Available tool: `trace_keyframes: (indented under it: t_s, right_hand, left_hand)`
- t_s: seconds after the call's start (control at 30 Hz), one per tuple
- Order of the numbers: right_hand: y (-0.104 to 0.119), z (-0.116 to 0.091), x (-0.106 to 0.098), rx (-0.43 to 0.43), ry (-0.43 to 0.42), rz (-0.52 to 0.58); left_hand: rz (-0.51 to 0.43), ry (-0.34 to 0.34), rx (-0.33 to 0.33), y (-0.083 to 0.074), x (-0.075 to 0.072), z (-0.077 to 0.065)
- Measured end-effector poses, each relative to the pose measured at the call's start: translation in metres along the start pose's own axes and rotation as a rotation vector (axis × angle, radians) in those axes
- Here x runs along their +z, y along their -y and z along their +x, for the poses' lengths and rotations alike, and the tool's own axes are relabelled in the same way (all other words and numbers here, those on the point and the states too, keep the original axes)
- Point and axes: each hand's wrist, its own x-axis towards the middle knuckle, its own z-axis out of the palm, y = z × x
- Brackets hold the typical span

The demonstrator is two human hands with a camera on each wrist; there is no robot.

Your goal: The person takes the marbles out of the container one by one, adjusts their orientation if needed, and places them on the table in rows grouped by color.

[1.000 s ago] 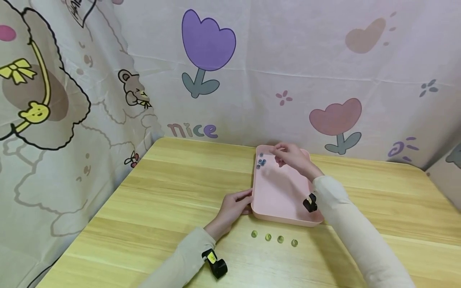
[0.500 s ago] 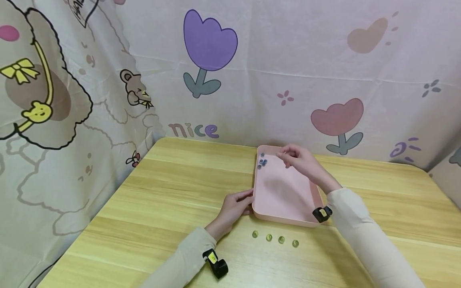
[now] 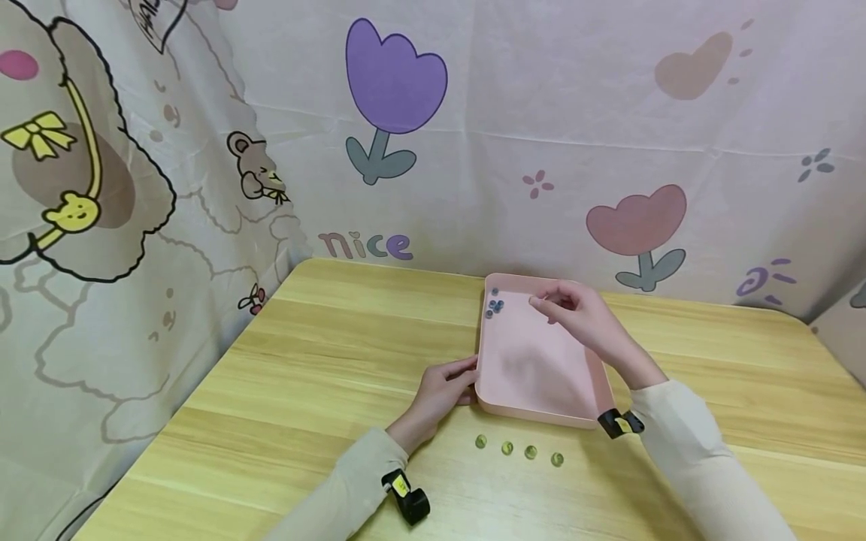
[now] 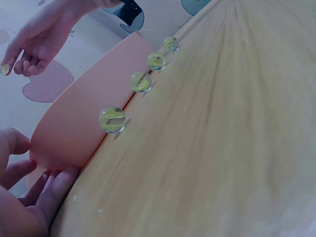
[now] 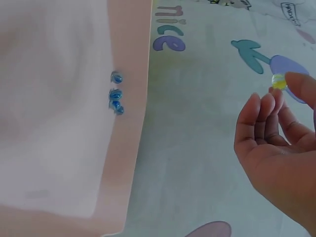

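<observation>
Over the far part of the pink tray (image 3: 534, 368), my right hand (image 3: 582, 312) pinches a yellow marble (image 5: 279, 81) between thumb and fingertip. That marble also shows in the left wrist view. My left hand (image 3: 440, 391) stays at the tray's left side, its fingers (image 4: 61, 182) against the outer wall near the front corner. Several blue marbles (image 5: 116, 94) sit inside the tray by its left wall, toward the far corner. On the table in front of the tray, several yellow marbles (image 4: 112, 120) form a spaced row.
The wooden table (image 3: 325, 338) reaches back to a printed cloth (image 3: 487, 90) that hangs along the far side and the left. Tray walls are low, with rounded corners. Black camera mounts (image 3: 406, 496) sit on both wrists.
My right hand has moved right and slightly nearer, away from the blue marbles. The left hand, the tray and the yellow row keep their places.
</observation>
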Motion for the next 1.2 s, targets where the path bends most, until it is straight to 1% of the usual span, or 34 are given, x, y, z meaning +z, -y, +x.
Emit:
trace_keyframes:
  t_s: [0.2,0.33,0.47,0.53,0.67,0.93,1.2]
  right_hand:
    - [0.003,-0.012,-0.002,-0.032,-0.039,0.005]
    - [0.002,-0.018,-0.003,-0.018,-0.052,0.001]
    - [-0.001,-0.023,-0.003,0.026,-0.065,-0.002]
    - [-0.001,-0.025,-0.002,0.038,-0.064,-0.001]
    - [-0.001,-0.03,0.001,0.027,-0.051,0.013]
    - [0.002,-0.04,0.003,0.014,-0.044,0.014]
    - [-0.001,-0.044,0.003,0.01,-0.039,0.041]
  left_hand:
    - [0.008,0.009,0.009,0.0,-0.001,-0.001]
    - [0.009,0.007,0.009,0.0,-0.001,-0.001]
    - [0.006,0.01,0.003,-0.001,-0.001,-0.002]
    - [0.007,0.009,0.005,-0.002,0.0,-0.002]
    - [0.01,0.002,0.008,-0.002,0.0,-0.001]
    - [0.041,-0.003,-0.014,0.0,0.004,-0.002]
    - [0.047,-0.013,-0.006,-0.001,0.003,0.003]
